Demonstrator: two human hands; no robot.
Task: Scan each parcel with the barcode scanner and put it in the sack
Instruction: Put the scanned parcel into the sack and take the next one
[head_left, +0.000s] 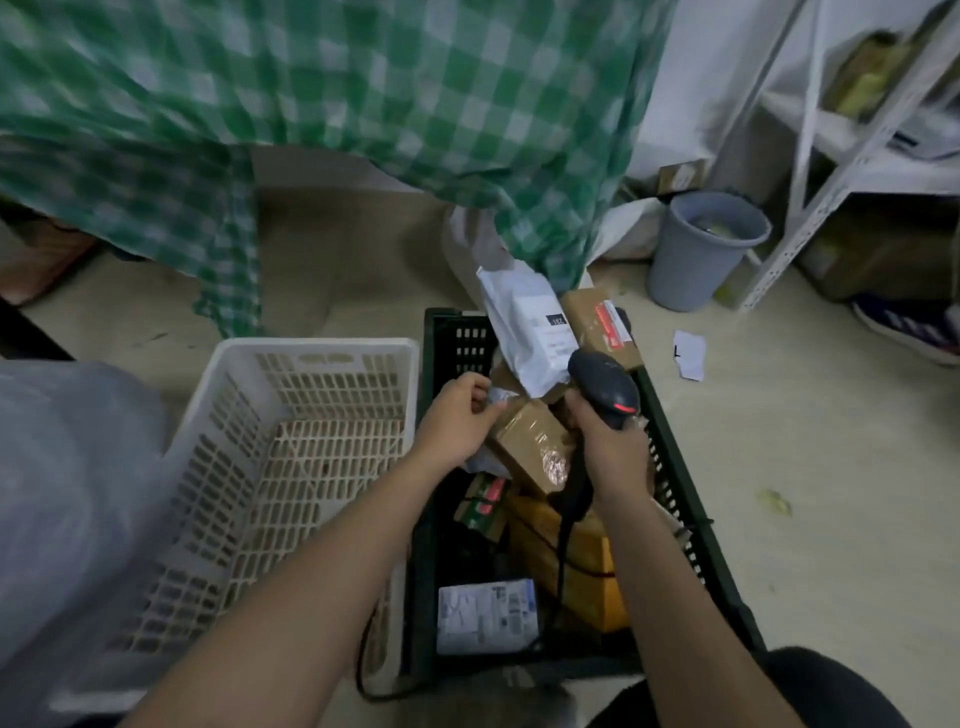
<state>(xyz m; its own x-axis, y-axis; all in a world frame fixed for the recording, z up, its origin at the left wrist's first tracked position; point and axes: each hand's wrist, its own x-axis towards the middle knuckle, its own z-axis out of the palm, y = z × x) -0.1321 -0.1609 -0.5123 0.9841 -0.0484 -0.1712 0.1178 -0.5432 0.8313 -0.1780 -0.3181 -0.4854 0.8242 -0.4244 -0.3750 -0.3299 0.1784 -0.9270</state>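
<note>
**Parcel held up for scanning over the dark crate; sack at far left**

Green checked cloth (322, 88): largest item, draped across the top of the view and hanging to the floor (779, 441). What it covers is hidden.

Sack (57, 493): pale translucent plastic bulk at the left edge, just beside the white basket. Probably kept there so a scanned parcel only needs a short swing leftward. Its mouth is not visible.

White basket (291, 467): slatted, floor showing through its bottom; touching the dark crate on its right.

Dark crate (691, 499): holds the parcel stock: brown taped boxes, a yellow-brown package, and a white shipping label (485, 616) lying face up near the person.

White mailer bag (530, 327): the parcel in hand, standing up out of the crate with its label side toward the camera. Judged: raised and turned that way so the scanner can read the barcode.

Left hand (460, 421): fingers curled, pinching the lower edge of the mailer bag.

Right hand (613, 447): wrapped around the handle of the barcode scanner (605, 387); head aimed up toward the bag, red light lit, cable trailing down into the crate.

Room: pale concrete-like floor, grey bin (701, 244), white metal shelving (852, 171) at right, scrap of paper (690, 355) on the floor.
</note>
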